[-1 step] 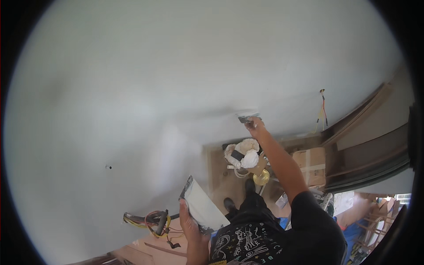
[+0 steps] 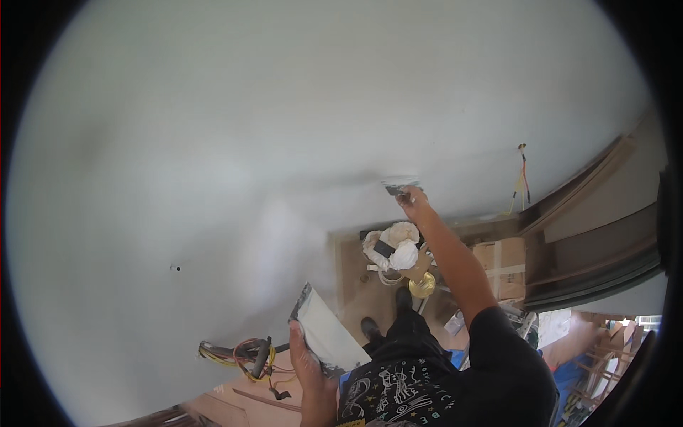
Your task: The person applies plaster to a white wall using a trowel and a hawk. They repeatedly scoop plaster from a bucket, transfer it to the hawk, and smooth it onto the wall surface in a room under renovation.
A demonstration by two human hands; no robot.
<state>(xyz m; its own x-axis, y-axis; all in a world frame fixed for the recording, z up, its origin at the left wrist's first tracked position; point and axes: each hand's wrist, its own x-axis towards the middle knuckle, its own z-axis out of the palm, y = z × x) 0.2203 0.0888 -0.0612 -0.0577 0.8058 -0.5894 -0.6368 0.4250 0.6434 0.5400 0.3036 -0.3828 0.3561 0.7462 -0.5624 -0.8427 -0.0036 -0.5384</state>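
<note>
My left hand (image 2: 309, 366) grips a wide flat plastering tool (image 2: 327, 331) covered in off-white paste, its edges dark and smeared, held low in front of my body. My right hand (image 2: 413, 203) reaches up and forward, closed on a putty knife (image 2: 398, 188) whose paste-smeared blade is against the pale wall (image 2: 284, 128). Streaks of fresh paste show along the top of that blade. A small dark hole (image 2: 178, 269) marks the wall to the left of both tools.
Coiled cables (image 2: 252, 356) protrude at lower left; loose wires (image 2: 524, 174) hang from the wall at right. At my feet lie white bundles (image 2: 403, 254), a yellow round object (image 2: 422, 285) and a taped cardboard box (image 2: 498, 274). A dark curved frame (image 2: 597, 270) borders the right; boards (image 2: 612, 349) lie lower right.
My right hand and the putty knife have shifted very slightly to the right. My left hand looks unmoved.
</note>
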